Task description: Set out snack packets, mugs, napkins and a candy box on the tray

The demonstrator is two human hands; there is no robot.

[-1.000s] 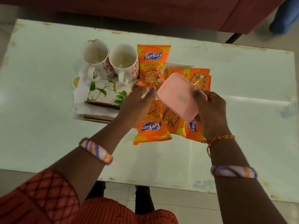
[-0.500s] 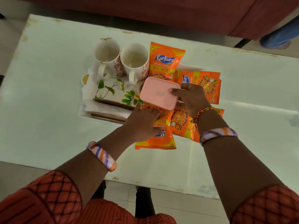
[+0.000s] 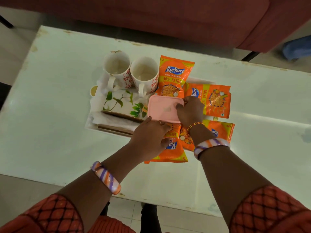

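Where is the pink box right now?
The pink box sits mid-tray, just right of the leafy napkin, among orange snack packets, both hands touching it.

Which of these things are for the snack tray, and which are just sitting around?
For the tray job:
- four orange Kurkure snack packets
- two white mugs with red flowers
- white paper napkins
- pink plastic candy box, right hand on it
- leaf-printed tray

Just around:
- white table
- dark red sofa
- blue thing on the floor
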